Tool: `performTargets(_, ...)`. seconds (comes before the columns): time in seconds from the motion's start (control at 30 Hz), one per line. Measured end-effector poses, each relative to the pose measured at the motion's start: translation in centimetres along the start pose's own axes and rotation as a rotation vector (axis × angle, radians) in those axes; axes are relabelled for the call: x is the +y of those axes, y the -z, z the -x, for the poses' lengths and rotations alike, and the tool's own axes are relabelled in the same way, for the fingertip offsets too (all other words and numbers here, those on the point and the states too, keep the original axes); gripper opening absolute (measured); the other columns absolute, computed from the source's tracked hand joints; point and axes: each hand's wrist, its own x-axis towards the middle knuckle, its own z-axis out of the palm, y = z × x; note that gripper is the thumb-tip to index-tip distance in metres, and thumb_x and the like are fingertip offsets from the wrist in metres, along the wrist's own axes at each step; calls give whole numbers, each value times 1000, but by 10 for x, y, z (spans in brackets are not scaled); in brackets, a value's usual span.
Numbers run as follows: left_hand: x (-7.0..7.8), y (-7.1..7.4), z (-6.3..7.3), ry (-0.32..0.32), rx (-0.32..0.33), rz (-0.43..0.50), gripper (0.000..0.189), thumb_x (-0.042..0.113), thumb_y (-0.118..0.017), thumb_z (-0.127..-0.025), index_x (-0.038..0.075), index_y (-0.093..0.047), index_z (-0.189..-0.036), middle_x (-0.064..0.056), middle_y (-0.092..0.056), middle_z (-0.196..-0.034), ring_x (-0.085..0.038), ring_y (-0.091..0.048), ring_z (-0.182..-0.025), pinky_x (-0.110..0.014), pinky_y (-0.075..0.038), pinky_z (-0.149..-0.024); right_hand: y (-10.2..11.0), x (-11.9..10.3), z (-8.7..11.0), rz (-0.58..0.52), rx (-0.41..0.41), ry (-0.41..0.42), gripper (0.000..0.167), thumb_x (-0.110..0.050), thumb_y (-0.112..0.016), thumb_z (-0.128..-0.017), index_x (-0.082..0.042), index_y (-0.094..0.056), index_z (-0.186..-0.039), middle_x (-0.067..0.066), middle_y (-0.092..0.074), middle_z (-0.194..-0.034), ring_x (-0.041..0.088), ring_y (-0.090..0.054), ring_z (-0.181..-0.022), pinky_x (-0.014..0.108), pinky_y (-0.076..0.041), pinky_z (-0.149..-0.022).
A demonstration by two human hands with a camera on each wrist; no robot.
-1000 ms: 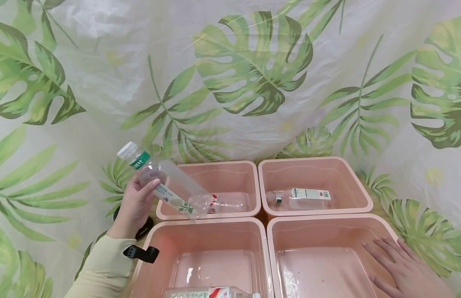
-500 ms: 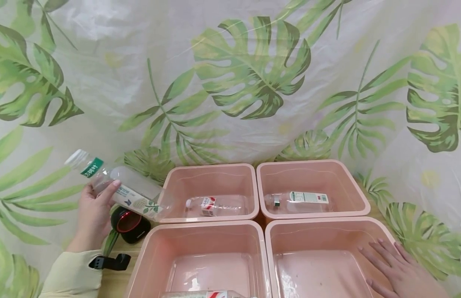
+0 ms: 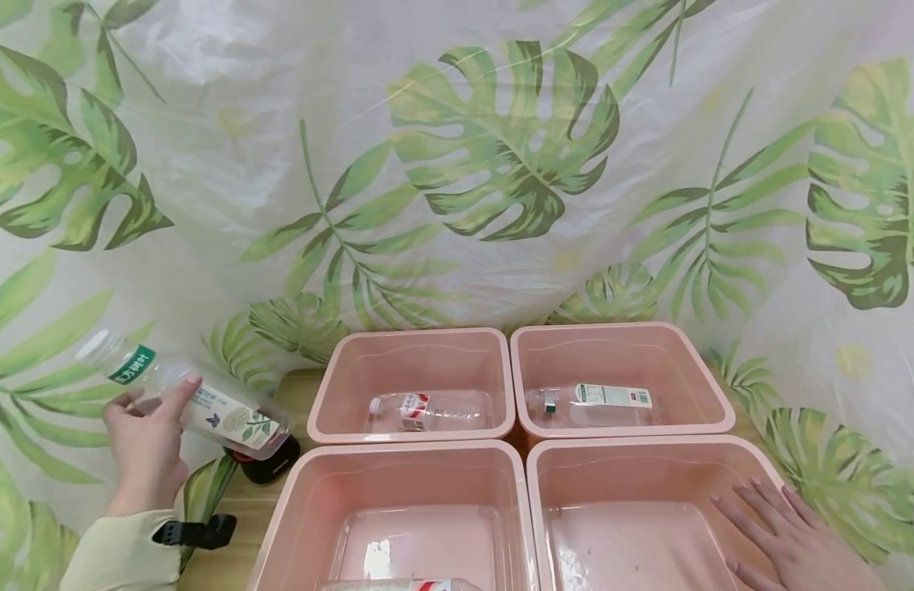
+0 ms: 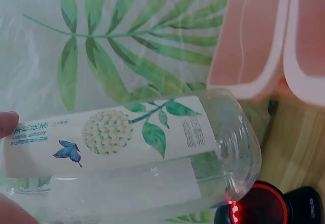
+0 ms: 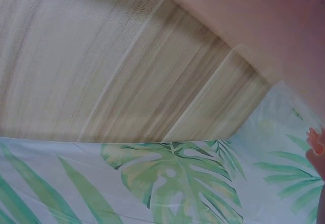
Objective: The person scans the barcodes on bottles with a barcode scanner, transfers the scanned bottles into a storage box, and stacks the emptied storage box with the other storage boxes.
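Note:
My left hand (image 3: 148, 447) grips a clear plastic bottle (image 3: 205, 410) around its upper part, thumb on the label side. The bottle is tilted, with its white cap and green neck band up at the left and its base down at the right. In the left wrist view its white label (image 4: 109, 135) shows a pale flower and a blue butterfly. The base overlaps a black scanner (image 3: 272, 461), whose red light glows against the plastic in the left wrist view. My right hand (image 3: 792, 533) rests, fingers spread, on the right side of the front right pink bin (image 3: 641, 444).
A red-labelled bottle (image 3: 412, 412) lies in the rear left bin (image 3: 420, 335), and a white-labelled one (image 3: 612, 396) in the rear right bin (image 3: 597, 330). Another bottle (image 3: 427, 584) shows at the bottom of the front left bin (image 3: 405, 449). A leaf-print sheet (image 3: 457, 164) hangs behind the wooden table (image 3: 231, 525).
My left hand has carried the bottle left and down, from in front of the rear left bin to the scanner, uncovering that bin's bottle. The right hand stays put.

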Motion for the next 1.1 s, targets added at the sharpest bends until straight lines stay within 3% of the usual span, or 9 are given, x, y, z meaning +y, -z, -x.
performTargets(0.13,-12,6,-9,-3,28,-129,90,34,-83,-89,23,-18,-150,11,-32,-118,-3,-41,-102,-10,-42,-80,0,0,0,1,-9,-8,100,-64,-68,-89,-39,-8,-165,-21,8,-167,5,7,-154,30,8,-122)
performTargets(0.5,-44,14,-24,41,10,-273,105,42,-82,-87,14,-9,-157,2,-30,-122,-10,-42,-100,-15,-44,-71,1,0,0,7,-17,-10,107,-62,-73,-84,-40,-7,-165,-22,10,-166,3,9,-153,27,10,-121)
performTargets(0.63,-57,12,-26,36,-3,-295,107,42,-82,-88,9,-8,-158,-7,-32,-134,-16,-44,-109,-19,-44,-85,-1,0,1,-3,-12,-13,105,-62,-73,-85,-40,-8,-165,-22,6,-165,3,7,-153,28,9,-122)
performTargets(0.73,-66,9,-27,38,-28,-337,108,46,-77,-90,4,-5,-158,-23,-23,-152,-30,-39,-126,-34,-39,-105,-2,1,3,-8,-1,-10,100,-63,-70,-87,-39,-12,-165,-16,-22,-163,2,5,-153,28,7,-122)
performTargets(0.8,-73,8,-27,44,-48,-373,110,49,-74,-92,1,-2,-159,-29,-12,-160,-37,-32,-134,-44,-33,-111,-3,1,4,-10,6,-8,96,-64,-68,-89,-38,-15,-165,-13,-36,-156,2,4,-153,28,6,-123)
performTargets(0.9,-79,7,-30,45,-66,-395,112,51,-73,-92,-3,0,-158,-34,-10,-160,-40,-33,-130,-47,-37,-107,-4,1,4,-8,16,-6,94,-65,-66,-90,-38,-16,-165,-1,-51,-142,3,2,-154,29,4,-123)
performTargets(1.0,-82,4,-30,38,-73,-416,111,51,-73,-91,-4,-3,-157,-32,-15,-157,-35,-37,-124,-37,-43,-95,-3,1,2,-6,22,-3,95,-65,-66,-90,-38,-15,-165,-6,-42,-153,4,2,-154,30,4,-123)
performTargets(1.1,-83,1,-30,18,-92,-447,111,52,-73,-92,-5,-3,-156,-33,-17,-154,-34,-37,-122,-33,-42,-89,-1,1,0,-2,10,-6,100,-63,-70,-88,-38,-12,-165,-18,-12,-166,4,4,-154,30,6,-123)
